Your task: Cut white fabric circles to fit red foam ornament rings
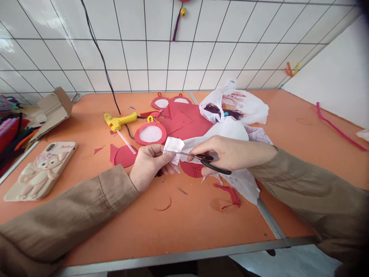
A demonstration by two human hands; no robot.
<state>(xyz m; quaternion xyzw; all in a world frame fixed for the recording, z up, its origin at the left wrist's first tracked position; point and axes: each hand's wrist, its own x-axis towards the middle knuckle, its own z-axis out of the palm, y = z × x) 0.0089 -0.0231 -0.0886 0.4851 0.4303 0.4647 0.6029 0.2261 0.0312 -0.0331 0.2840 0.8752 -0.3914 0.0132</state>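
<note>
My left hand [148, 163] is closed, pinching a small white piece of fabric [173, 145] above the orange table [178, 227]. My right hand [227, 152] grips black-handled scissors [209, 163]; their blades point left and meet the white piece. Under both hands lie red foam scraps [229, 192] and a larger white sheet [245, 181]. Both forearms wear tan sleeves.
A yellow glue gun [119, 121] and a red ring with a white centre [150, 133] lie behind my hands, with red sheets [187, 119] and a white plastic bag [239, 105]. A phone in a cartoon case [40, 169] sits at left, near cardboard [54, 107]. A pink pipe cleaner [337, 129] lies right.
</note>
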